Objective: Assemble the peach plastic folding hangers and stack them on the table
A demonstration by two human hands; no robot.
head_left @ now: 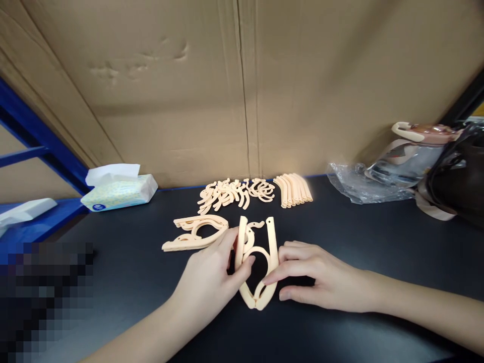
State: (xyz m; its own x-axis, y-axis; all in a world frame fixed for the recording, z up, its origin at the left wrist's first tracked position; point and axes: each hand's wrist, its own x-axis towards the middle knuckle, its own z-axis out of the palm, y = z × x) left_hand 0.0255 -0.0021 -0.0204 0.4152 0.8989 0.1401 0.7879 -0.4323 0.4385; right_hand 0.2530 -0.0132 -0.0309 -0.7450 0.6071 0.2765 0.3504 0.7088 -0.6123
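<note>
A cream folding hanger [271, 237] lies in front of me, its two arms meeting in a point towards me and a ring and small hook between them. My left hand [215, 272] grips its left arm, thumb on top over the ring's edge. My right hand [317, 275] is at the right arm; the index fingertip presses on it and other fingers curl against its outer side, with the thumb apart, lower down. Another folded hanger [181, 246] lies on its side just left, partly behind my left hand.
On the black table [124, 282] behind lie a heap of small curved pieces [227, 194], some hook pieces [260, 189] and a row of curved arms [293, 190]. A tissue pack [121, 194] stands back left. At right are a clear plastic bag [351, 184], a water bottle [408, 156] and a dark bag [457, 176]. Cardboard [170, 101] walls the back.
</note>
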